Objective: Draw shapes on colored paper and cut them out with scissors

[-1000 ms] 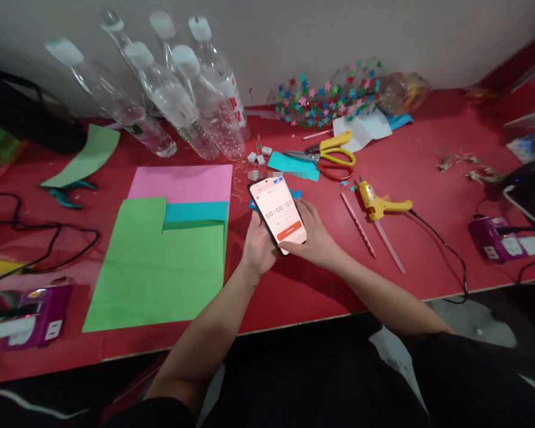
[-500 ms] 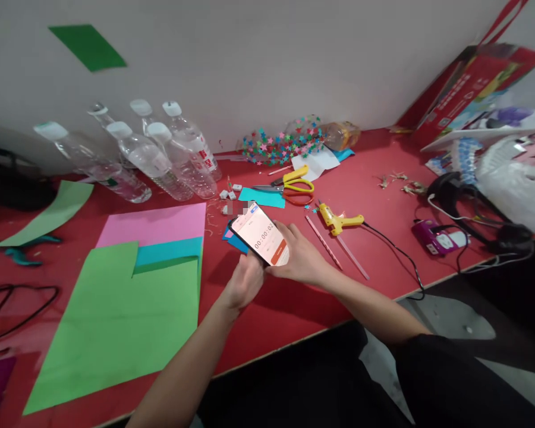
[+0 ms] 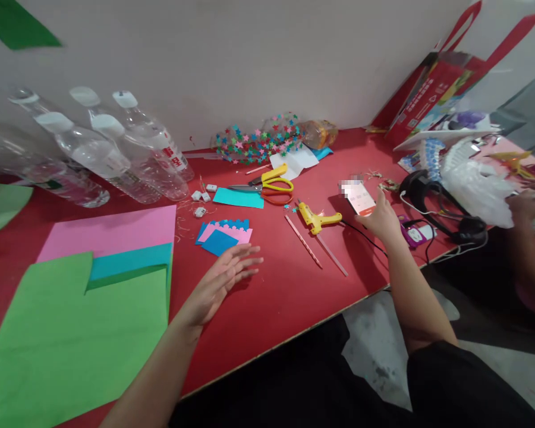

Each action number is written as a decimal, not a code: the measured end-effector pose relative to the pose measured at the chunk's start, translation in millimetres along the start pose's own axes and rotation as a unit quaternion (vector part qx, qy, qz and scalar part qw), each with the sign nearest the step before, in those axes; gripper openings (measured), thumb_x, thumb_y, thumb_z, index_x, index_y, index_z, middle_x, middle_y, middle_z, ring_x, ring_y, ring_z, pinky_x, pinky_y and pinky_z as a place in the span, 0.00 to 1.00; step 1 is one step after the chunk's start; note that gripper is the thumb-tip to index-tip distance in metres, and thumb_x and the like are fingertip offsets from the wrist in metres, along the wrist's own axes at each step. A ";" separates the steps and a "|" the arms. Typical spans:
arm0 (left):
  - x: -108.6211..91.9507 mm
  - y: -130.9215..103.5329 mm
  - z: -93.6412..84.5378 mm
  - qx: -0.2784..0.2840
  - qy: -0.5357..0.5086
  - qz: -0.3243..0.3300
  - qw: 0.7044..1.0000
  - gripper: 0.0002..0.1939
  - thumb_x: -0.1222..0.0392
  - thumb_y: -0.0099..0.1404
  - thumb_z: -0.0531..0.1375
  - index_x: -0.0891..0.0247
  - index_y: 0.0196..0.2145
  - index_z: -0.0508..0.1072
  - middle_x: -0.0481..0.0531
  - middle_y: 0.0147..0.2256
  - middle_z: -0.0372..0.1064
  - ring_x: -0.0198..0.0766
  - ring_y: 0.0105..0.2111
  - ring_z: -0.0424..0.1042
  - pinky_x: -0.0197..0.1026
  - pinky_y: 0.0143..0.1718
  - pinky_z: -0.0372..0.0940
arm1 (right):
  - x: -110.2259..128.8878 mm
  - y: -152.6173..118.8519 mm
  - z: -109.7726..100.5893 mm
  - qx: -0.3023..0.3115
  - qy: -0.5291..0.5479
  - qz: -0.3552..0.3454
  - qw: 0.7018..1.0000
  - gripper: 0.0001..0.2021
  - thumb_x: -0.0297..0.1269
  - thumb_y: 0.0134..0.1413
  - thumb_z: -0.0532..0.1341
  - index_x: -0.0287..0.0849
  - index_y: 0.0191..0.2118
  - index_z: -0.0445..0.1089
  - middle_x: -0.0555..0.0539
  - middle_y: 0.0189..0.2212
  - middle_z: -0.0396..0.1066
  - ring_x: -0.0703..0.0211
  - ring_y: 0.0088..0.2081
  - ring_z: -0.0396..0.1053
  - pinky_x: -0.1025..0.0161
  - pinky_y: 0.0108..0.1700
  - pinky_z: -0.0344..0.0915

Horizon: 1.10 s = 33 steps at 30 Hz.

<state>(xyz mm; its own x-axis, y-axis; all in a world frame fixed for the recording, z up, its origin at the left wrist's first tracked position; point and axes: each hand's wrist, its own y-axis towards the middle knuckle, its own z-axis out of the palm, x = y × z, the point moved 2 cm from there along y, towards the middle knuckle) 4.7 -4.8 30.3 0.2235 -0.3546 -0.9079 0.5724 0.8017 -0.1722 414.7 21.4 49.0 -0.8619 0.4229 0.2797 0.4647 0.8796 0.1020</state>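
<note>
My right hand (image 3: 380,219) grips a phone (image 3: 359,198) by its near right corner, over the table's right part; its screen is lit. My left hand (image 3: 227,278) hovers with fingers apart and holds nothing. Just beyond its fingers lie small blue and pink paper pieces (image 3: 218,244), some with scalloped edges. Between the hands are a yellow hot glue gun (image 3: 316,219) with a clear glue stick, and a pink patterned straw (image 3: 304,242). Farther back, yellow-handled scissors (image 3: 271,180) and red-handled pliers or scissors, partly overlapped, lie by a teal paper strip (image 3: 238,198).
Several clear plastic bottles (image 3: 102,160) stand at the back left. Green sheets (image 3: 80,333) and a pink sheet (image 3: 116,232) cover the left. A star-covered bottle (image 3: 254,144) lies by the wall. Black headphones (image 3: 417,190), a plastic bag (image 3: 477,190) and another person's hand (image 3: 526,211) are at right.
The phone has moved from the middle to the right in my right hand. My left hand has let go of it and opened. The view has shifted right.
</note>
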 end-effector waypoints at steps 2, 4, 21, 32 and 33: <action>2.4 -3.1 -0.6 -0.013 0.028 -0.041 0.999 0.20 0.49 0.66 0.57 0.56 0.53 0.67 0.59 0.56 0.65 0.51 0.54 0.67 0.50 0.52 0.62 | -20.1 4.9 10.4 0.014 -0.018 0.007 1.000 0.48 0.42 0.43 0.64 0.26 0.67 0.43 0.23 0.57 0.60 0.33 0.57 0.61 0.46 0.53 0.61; 7.2 -6.8 -1.5 -0.027 0.044 -0.068 0.996 0.18 0.50 0.65 0.58 0.57 0.50 0.69 0.59 0.52 0.69 0.50 0.50 0.70 0.50 0.49 0.64 | -31.9 6.1 20.0 0.018 -0.028 -0.001 0.999 0.48 0.41 0.43 0.65 0.26 0.67 0.43 0.23 0.55 0.62 0.34 0.55 0.64 0.48 0.52 0.61; 14.3 -19.5 -39.5 -0.204 0.417 0.054 0.884 0.22 0.45 0.61 0.60 0.58 0.49 0.70 0.59 0.60 0.60 0.53 0.62 0.56 0.58 0.64 0.46 | 189.1 -66.4 50.1 0.159 0.184 -0.356 0.902 0.24 0.40 0.53 0.61 0.39 0.55 0.64 0.37 0.52 0.69 0.46 0.53 0.66 0.49 0.55 0.62; 44.8 0.7 -33.1 -0.145 0.633 0.057 0.758 0.30 0.50 0.67 0.53 0.71 0.61 0.58 0.68 0.66 0.46 0.53 0.67 0.44 0.57 0.66 0.46 | 294.9 -48.4 107.8 0.303 0.031 -0.274 0.912 0.20 0.47 0.47 0.65 0.36 0.41 0.70 0.40 0.37 0.72 0.51 0.37 0.71 0.62 0.37 0.66; 44.6 1.1 -35.2 -0.137 0.636 0.060 0.757 0.30 0.51 0.67 0.53 0.71 0.62 0.58 0.67 0.66 0.47 0.52 0.67 0.44 0.56 0.66 0.46 | 296.7 -50.1 108.0 0.303 0.025 -0.278 0.911 0.18 0.46 0.45 0.66 0.37 0.38 0.71 0.41 0.36 0.72 0.50 0.38 0.71 0.61 0.38 0.65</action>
<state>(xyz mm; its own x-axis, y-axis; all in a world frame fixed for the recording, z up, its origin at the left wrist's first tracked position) -12.5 -2.8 -23.9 -0.7791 0.3401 -0.5266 0.3845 0.9227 0.0270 113.8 126.4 23.8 -0.9128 -0.1228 0.3896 -0.2518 0.9201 -0.2999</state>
